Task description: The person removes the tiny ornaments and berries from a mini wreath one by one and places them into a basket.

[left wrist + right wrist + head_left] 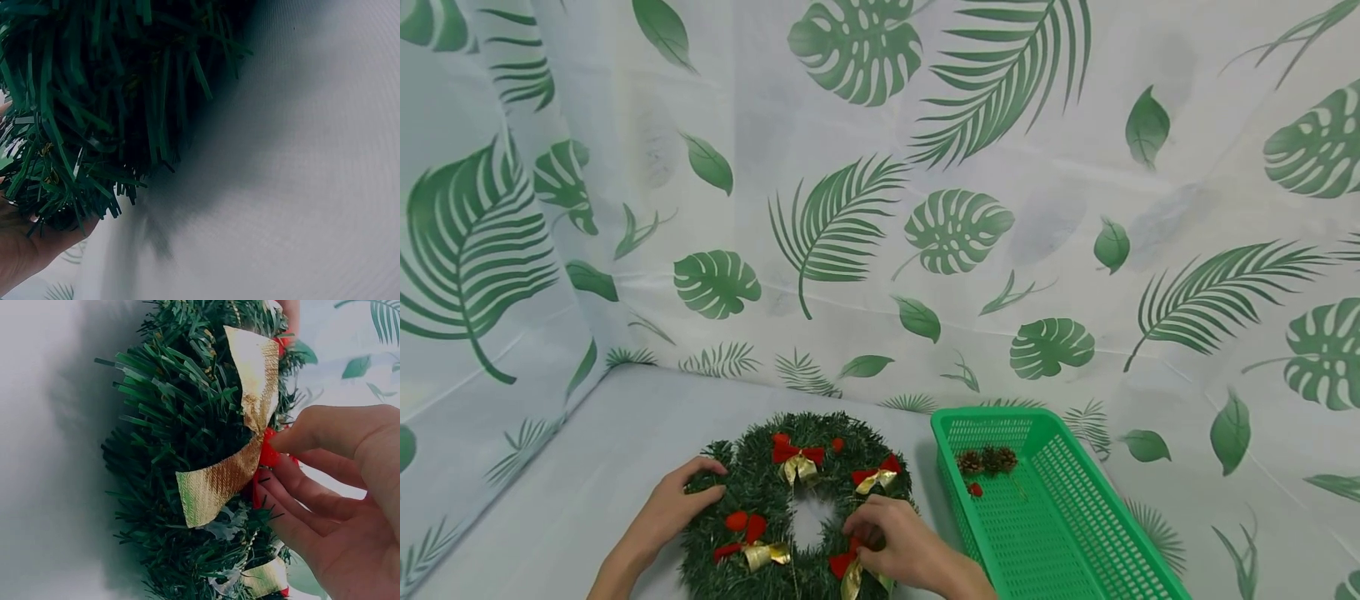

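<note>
A green tinsel wreath [760,483] lies flat on the white table, dressed with several red and gold bows [797,460]. My left hand [679,500] holds the wreath's left rim, fingers curled over the needles [75,125]. My right hand [887,542] pinches the red knot of the bow [848,567] at the wreath's lower right. In the right wrist view the thumb and fingers [312,434] squeeze that red knot [267,453], and gold ribbon tails [231,469] hang over the needles.
A green plastic basket [1075,533] stands right of the wreath, holding pine cones [988,460] and a small red piece [975,489]. A leaf-printed white curtain [880,208] closes off the back and sides. Bare table [587,467] lies to the left.
</note>
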The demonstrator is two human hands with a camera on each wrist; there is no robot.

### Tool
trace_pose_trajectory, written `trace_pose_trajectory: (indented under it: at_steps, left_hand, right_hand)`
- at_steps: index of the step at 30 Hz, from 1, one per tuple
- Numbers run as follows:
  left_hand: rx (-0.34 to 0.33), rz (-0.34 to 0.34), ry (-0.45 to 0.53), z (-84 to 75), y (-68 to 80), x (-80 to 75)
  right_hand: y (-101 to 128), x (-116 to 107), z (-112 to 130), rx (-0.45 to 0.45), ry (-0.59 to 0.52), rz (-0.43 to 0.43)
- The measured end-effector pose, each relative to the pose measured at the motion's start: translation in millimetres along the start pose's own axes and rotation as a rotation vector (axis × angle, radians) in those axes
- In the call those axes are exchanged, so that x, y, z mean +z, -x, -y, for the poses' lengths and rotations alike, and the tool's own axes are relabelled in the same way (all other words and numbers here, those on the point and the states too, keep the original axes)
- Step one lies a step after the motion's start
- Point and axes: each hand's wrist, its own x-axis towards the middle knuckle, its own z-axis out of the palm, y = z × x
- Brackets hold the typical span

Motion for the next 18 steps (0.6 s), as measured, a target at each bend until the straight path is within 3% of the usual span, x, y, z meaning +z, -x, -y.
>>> trace_pose_trajectory:
  at_steps: [8, 18]
  left_hand:
    - [-0.006, 0.003, 0.006, -0.4, -1.2, -0.7]
    - [-0.001, 0.003, 0.005, 3.4, -1.7, 0.1]
  right_hand:
    - [0.2, -4.4, 2.1, 0.036, -0.044, 0.041]
    - [0.5, -3.4, 0.6, 0.055, -0.099, 0.034]
